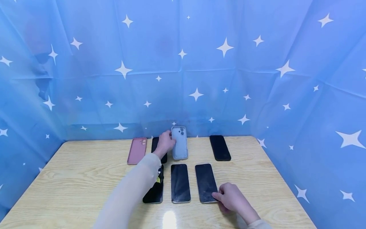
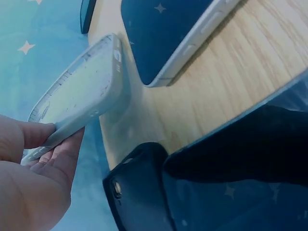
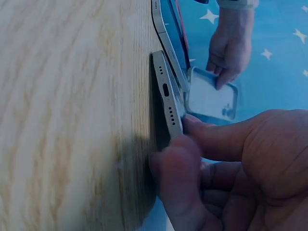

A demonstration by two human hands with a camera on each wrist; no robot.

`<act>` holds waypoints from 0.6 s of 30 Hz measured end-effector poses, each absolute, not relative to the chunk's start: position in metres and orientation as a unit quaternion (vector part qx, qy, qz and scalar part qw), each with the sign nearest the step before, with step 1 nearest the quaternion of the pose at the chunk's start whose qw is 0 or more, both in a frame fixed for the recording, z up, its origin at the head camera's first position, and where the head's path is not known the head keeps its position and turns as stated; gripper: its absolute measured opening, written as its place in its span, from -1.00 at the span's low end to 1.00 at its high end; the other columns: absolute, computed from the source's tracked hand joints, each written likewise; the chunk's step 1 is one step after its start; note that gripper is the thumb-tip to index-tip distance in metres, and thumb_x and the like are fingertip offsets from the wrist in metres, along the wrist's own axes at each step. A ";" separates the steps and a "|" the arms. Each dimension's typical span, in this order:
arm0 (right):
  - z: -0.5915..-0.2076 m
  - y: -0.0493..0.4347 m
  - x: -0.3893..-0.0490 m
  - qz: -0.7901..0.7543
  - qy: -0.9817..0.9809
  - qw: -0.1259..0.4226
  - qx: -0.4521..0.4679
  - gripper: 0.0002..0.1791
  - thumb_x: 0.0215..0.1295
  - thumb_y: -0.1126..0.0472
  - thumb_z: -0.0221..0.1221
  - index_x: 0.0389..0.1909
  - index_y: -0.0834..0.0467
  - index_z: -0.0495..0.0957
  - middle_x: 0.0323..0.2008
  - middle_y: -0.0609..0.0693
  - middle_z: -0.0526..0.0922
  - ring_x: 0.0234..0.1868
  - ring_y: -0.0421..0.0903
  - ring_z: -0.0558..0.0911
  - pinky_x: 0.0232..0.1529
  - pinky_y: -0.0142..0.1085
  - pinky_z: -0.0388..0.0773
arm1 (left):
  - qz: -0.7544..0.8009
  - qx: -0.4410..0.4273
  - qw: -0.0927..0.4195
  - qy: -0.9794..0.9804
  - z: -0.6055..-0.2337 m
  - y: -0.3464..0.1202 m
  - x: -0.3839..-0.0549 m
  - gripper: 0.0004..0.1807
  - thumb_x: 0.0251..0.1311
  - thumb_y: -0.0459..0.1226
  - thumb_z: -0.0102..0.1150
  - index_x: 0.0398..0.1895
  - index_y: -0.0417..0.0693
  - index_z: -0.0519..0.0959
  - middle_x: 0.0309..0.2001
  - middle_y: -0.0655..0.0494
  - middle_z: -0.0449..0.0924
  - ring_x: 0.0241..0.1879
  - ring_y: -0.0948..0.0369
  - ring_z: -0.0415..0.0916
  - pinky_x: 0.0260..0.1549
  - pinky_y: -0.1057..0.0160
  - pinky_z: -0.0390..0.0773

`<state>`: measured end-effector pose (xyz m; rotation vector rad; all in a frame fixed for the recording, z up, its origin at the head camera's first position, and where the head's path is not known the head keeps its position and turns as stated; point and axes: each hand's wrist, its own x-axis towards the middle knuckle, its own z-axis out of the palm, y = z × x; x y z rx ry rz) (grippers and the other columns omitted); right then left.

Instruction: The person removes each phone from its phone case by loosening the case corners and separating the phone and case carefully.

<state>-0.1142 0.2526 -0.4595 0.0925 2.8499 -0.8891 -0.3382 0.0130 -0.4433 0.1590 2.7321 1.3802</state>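
Note:
A light blue phone case (image 1: pixel 180 144) is tilted up at the far edge of the table, its inside facing the head camera. My left hand (image 1: pixel 166 142) pinches its left edge; in the left wrist view, thumb and fingers grip one end of the case (image 2: pixel 79 94). At the front right lies a dark-screened smartphone (image 1: pixel 205 182). My right hand (image 1: pixel 233 197) holds its near right corner between thumb and fingers. The right wrist view shows the phone's bottom edge (image 3: pixel 168 98) with its port and speaker holes, close to the tabletop.
Another smartphone (image 1: pixel 180 183) lies in the middle of the front row, and a third (image 1: pixel 154 193) is partly covered by my left sleeve. Behind stand a pink case (image 1: pixel 137 151), a black case (image 1: pixel 155 143) partly hidden by my left hand, and another black item (image 1: pixel 220 148). A starry blue curtain (image 1: pixel 160 47) surrounds the wooden table.

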 end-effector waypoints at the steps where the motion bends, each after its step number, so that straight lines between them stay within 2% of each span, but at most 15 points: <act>1: -0.459 0.252 -0.115 -0.295 0.951 0.083 0.034 -0.53 0.36 0.16 0.35 -0.70 0.13 0.39 -0.86 -0.11 0.38 -0.76 -0.14 0.44 -0.52 -0.31 0.45 | 0.448 0.049 0.040 0.892 -0.445 0.013 -0.339 -0.86 0.43 -0.37 0.12 -0.04 -0.23 0.53 -0.26 -0.10 0.50 -0.34 0.07 0.45 -0.44 0.19 0.42; 5: -0.459 0.252 -0.116 -0.294 0.950 0.100 0.039 -0.53 0.38 0.18 0.33 -0.69 0.15 0.38 -0.89 -0.09 0.39 -0.81 -0.16 0.44 -0.57 -0.31 0.49 | 0.441 0.034 0.046 0.896 -0.450 0.015 -0.343 -0.88 0.39 -0.38 0.15 -0.08 -0.23 0.55 -0.26 -0.09 0.52 -0.34 0.07 0.47 -0.45 0.20 0.44; 8: -0.459 0.252 -0.116 -0.300 0.947 0.103 0.044 -0.54 0.38 0.19 0.33 -0.69 0.16 0.37 -0.88 -0.06 0.42 -0.85 -0.18 0.46 -0.64 -0.30 0.54 | 0.426 0.031 0.050 0.903 -0.453 0.016 -0.347 -0.96 0.38 -0.38 0.15 -0.23 -0.20 0.53 -0.36 -0.06 0.47 -0.41 0.08 0.44 -0.50 0.21 0.40; 13: -0.457 0.252 -0.117 -0.303 0.945 0.115 0.055 -0.54 0.38 0.16 0.33 -0.67 0.17 0.39 -0.85 -0.03 0.45 -0.87 -0.18 0.48 -0.68 -0.28 0.57 | 0.399 0.021 0.062 0.915 -0.460 0.019 -0.350 -0.71 0.36 -0.37 0.17 -0.51 -0.07 0.35 -0.55 0.05 0.26 -0.55 0.14 0.29 -0.56 0.22 0.29; 18: -0.455 0.251 -0.117 -0.304 0.942 0.130 0.060 -0.55 0.39 0.15 0.33 -0.65 0.17 0.40 -0.84 0.00 0.46 -0.88 -0.19 0.47 -0.72 -0.26 0.57 | 0.386 -0.001 0.079 0.919 -0.463 0.023 -0.351 -0.63 0.32 -0.37 0.18 -0.57 -0.01 0.25 -0.60 0.10 0.16 -0.59 0.15 0.24 -0.57 0.21 0.27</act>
